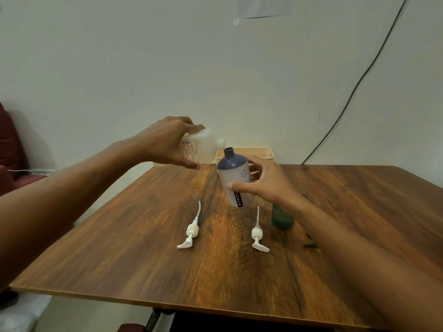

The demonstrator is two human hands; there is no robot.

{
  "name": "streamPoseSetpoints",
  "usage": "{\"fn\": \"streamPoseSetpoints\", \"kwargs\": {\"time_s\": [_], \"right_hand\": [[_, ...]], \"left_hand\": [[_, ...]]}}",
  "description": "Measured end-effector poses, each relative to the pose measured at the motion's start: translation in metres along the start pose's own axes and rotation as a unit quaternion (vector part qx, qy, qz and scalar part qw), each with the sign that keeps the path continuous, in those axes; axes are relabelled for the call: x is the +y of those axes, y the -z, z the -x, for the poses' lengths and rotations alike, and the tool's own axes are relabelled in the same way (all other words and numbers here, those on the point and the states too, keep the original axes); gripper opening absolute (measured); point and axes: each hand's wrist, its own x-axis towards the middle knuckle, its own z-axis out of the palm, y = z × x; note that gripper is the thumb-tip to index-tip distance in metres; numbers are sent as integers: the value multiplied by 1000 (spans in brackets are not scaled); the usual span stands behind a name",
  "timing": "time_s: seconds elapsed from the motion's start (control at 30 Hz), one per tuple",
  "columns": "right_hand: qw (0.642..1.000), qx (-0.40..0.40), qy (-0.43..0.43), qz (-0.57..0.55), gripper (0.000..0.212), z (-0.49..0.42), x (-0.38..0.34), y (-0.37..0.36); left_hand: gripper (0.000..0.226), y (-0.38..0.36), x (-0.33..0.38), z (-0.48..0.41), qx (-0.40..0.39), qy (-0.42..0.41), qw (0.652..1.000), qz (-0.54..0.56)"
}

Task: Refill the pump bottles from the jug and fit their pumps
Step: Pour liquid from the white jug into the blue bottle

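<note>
My left hand (167, 144) grips a translucent white jug (203, 147) with a red and blue label, tipped on its side so its spout sits just above the neck of a bottle. My right hand (263, 183) holds that bottle, a white pump bottle with a dark blue top (233, 173), lifted slightly and tilted, its neck uncapped. Two white pumps lie flat on the wooden table (119, 248): one at the left (190, 232), one at the right (257, 236). A dark green bottle (281, 218) stands behind my right wrist, partly hidden.
A beige plastic basket (254, 153) sits at the table's far edge against the wall. A small dark pump part (310, 245) lies beside my right forearm. A black cable (347, 97) runs down the wall at right. A red seat (9, 144) stands at left.
</note>
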Motion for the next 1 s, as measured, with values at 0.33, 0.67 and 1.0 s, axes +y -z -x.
{"fn": "streamPoseSetpoints", "kwargs": {"time_s": [0.33,0.67,1.0], "right_hand": [[1000,-7,2,-8,82,2,-1,-2],[1000,-5,0,-2,80,3,-1,-4],[1000,-5,6,6,78,6,-4,-4]], "left_hand": [[100,-1,-1,2,-4,-1,1000,-7],[100,-1,-2,1,-8,-3,1000,-18],[99,-1,-2,1,-12,-3,1000,-24]]}}
